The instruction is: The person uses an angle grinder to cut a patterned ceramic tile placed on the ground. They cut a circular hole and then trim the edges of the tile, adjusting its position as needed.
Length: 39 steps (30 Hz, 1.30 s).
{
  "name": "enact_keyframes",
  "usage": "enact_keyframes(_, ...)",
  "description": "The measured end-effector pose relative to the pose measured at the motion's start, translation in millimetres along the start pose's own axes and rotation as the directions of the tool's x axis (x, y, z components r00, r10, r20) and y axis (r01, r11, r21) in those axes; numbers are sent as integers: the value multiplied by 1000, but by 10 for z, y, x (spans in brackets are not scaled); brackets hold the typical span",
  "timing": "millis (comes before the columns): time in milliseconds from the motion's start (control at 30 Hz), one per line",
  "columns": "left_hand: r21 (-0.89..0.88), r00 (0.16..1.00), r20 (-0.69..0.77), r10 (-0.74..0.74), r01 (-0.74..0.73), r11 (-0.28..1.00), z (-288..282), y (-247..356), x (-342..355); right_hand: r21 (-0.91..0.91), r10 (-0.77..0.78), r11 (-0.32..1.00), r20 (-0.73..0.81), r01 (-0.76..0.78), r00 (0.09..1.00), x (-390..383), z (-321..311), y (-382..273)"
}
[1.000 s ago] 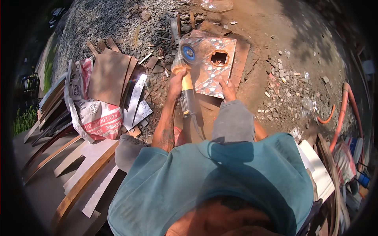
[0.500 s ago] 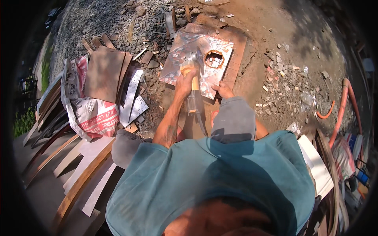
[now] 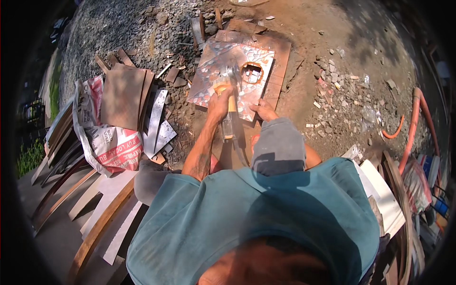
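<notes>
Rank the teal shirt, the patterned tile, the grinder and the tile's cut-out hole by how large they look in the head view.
1. Teal shirt, largest, though its nearness to the camera helps.
2. Patterned tile
3. Grinder, partly covered by a hand.
4. Hole

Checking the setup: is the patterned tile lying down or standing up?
Lying down: the patterned tile shows its face upward, the right hand at its near edge.

Room right of the tile, clutter left
Open dirt (image 3: 300,97) lies between the tile's (image 3: 206,76) right side and the rubble (image 3: 339,90); grinder (image 3: 232,105) and left hand (image 3: 220,102) block the tile's middle, the right hand (image 3: 266,111) its near corner, while a sack (image 3: 114,148) stands to its left.
</notes>
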<state>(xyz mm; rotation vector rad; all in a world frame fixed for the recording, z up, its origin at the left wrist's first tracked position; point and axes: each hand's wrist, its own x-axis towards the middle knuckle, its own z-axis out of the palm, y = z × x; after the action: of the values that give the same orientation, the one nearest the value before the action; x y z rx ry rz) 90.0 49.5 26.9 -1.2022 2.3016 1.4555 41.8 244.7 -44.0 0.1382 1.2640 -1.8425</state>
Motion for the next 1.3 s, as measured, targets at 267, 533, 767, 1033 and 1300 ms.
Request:
enact_keyframes(267,-565,992,109,60,12,825,-15,-389,473,-13,68,997,-150,-70,986,97,-144,79)
enact_keyframes(533,-787,962,218,165,73,612,-825,2,135,20,-244,965,-301,262,922,262,-60,-759)
enact_keyframes(767,-892,980,174,96,115,438,-1120,-270,100,-395,-376,881,-250,261,892,13,-48,-1872)
enact_keyframes(1033,-956,978,129,166,77,285,-1260,-361,250,-960,-654,-191,281,207,702,-318,641,-3033)
enact_keyframes(1300,-961,950,188,248,127,244,-1541,-537,229,-777,-415,-565,559,278,718,-98,549,-1686)
